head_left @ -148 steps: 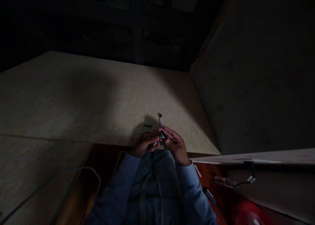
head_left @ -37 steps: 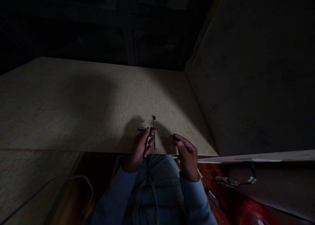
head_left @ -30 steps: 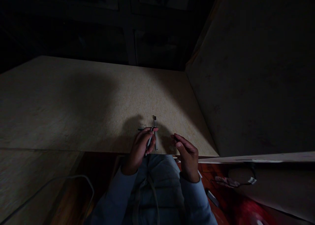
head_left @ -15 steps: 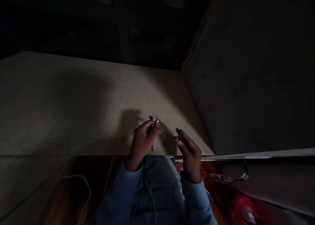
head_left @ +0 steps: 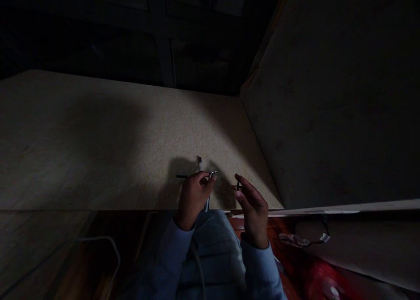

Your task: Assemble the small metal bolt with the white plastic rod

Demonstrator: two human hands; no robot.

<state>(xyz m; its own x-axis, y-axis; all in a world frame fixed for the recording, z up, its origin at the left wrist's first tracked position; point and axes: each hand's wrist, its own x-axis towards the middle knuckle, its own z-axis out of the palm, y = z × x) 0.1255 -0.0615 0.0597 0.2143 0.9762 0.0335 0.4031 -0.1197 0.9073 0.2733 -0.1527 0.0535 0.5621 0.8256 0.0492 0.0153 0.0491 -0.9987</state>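
Note:
My left hand (head_left: pixel 194 197) is closed round a slim, pale-handled tool (head_left: pixel 213 173) with a shiny metal head bent to the right. Its exact kind is too dim to make out. Between the thumb and fingertips of my right hand (head_left: pixel 254 206) a small black bar (head_left: pixel 238 184) is pinched upright, a short way right of the metal head and apart from it. Partly behind my left hand lies a toothbrush (head_left: pixel 199 160) with a dark head. Left of that, a short dark strip (head_left: pixel 181 176) rests on the table.
The pale, mottled tabletop (head_left: pixel 131 138) ends just before my lap. A dark upright panel (head_left: pixel 328 116) borders it on the right. A cable (head_left: pixel 111 238) hangs at lower left. A red object (head_left: pixel 323 276) and a cord lie at lower right.
My hands were together over a dark shiny piece, then drew apart. The left hand has since rolled over, turning the tool's metal head rightward; the right hand has turned the black bar upright.

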